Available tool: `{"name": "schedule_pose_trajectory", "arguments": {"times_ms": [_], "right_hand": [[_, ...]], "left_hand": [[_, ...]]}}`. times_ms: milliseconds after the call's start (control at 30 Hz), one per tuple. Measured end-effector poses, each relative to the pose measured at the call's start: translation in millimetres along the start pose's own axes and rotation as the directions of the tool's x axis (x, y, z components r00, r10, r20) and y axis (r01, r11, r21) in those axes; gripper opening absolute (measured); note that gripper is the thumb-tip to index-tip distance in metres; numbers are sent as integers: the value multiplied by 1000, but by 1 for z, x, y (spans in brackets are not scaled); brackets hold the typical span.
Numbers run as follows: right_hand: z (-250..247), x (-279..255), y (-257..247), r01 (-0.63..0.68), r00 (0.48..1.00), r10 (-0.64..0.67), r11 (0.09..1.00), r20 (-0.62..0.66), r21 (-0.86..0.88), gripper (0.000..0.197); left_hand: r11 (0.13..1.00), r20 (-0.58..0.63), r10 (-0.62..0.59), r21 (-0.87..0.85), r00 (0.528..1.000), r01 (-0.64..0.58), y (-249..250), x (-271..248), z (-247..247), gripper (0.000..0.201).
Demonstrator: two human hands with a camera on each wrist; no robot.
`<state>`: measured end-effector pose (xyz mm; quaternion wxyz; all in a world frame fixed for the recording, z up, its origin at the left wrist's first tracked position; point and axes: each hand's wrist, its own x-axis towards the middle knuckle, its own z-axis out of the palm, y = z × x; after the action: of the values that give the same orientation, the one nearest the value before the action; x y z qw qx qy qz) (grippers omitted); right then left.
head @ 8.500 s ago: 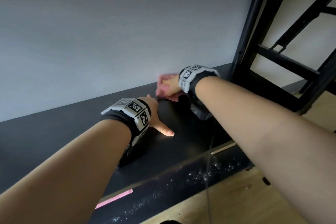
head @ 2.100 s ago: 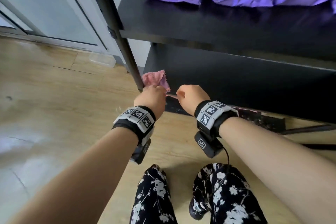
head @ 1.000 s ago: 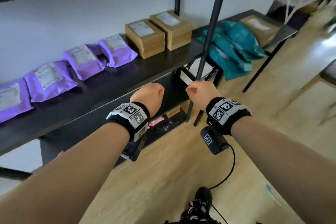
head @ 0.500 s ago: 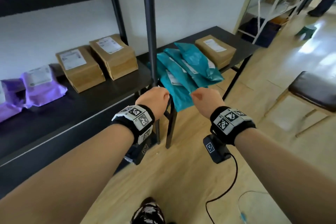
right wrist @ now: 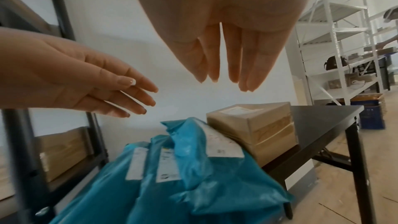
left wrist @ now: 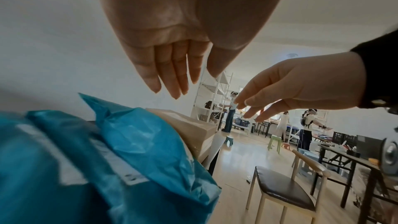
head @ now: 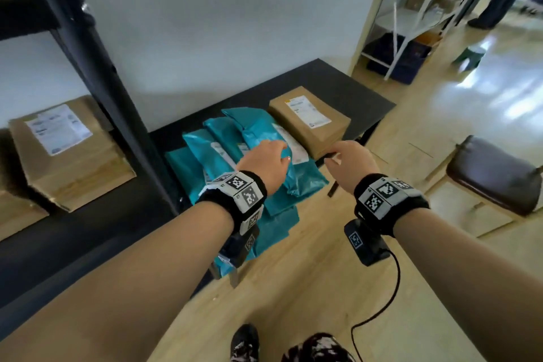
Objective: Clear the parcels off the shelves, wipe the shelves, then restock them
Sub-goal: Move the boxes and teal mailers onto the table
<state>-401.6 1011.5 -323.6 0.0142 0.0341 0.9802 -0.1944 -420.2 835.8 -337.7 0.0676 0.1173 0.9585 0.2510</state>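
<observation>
Several teal mailer bags (head: 235,150) lie overlapped on a low black table (head: 346,88), beside a stack of brown cardboard parcels (head: 311,117). My left hand (head: 266,161) hovers just above the top teal bag (right wrist: 206,156) with fingers straight and empty; the left wrist view shows the fingers (left wrist: 170,76) clear of the teal bags (left wrist: 140,151). My right hand (head: 349,161) reaches toward the near corner of the brown stack (right wrist: 256,122), its fingers (right wrist: 224,64) straight and holding nothing. More brown parcels (head: 64,150) sit on the black shelf (head: 58,247) at left.
A black shelf upright (head: 97,67) stands between shelf and table. A dark-seated wooden chair (head: 496,176) is at right on the wooden floor. White racking (head: 417,15) stands at the back right, with other people (left wrist: 305,130) working farther off.
I have turned from the black shelf to the low table. Both fists have opened and moved forward over the teal bags and brown parcels. The pink cloth is no longer in view.
</observation>
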Motion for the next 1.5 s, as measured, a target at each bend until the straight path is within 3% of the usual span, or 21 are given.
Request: {"name": "schedule_pose_trajectory", "arguments": {"times_ms": [233, 367, 467, 567, 733, 800, 1133, 1333, 1500], "right_hand": [[0, 117, 80, 41, 997, -43, 999, 57, 33, 61], [4, 184, 115, 175, 955, -155, 983, 254, -60, 80], [11, 216, 134, 268, 877, -241, 963, 417, -6, 84], [24, 232, 146, 345, 807, -332, 936, 488, 66, 83], [31, 242, 157, 412, 802, -431, 901, 415, 139, 72], [28, 242, 159, 442, 803, -455, 888, 385, 127, 70], [-15, 188, 154, 548, 811, -555, 832, 184, 90, 67], [-30, 114, 134, 595, 791, -602, 798, 105, 92, 67], [-22, 31, 109, 638, 750, -649, 760, 123, 119, 68]], "left_hand": [[995, -1, -101, 2, 995, 101, 47, 105, 49, 55], [959, -16, -266, 102, 964, 266, 73, 145, 80, 73], [894, 27, -433, 142, 901, 425, 89, 162, 97, 88], [813, 43, -573, 149, 818, 562, 100, 174, 109, 87], [748, -15, -658, 95, 753, 656, 109, 183, 115, 79], [741, -35, -668, 62, 743, 669, 112, 184, 115, 78], [797, -183, -598, -23, 781, 604, 141, 135, 96, 72], [818, -290, -563, -59, 774, 573, 152, 55, 81, 72], [795, -341, -589, -86, 732, 600, 150, -40, 79, 72]]}}
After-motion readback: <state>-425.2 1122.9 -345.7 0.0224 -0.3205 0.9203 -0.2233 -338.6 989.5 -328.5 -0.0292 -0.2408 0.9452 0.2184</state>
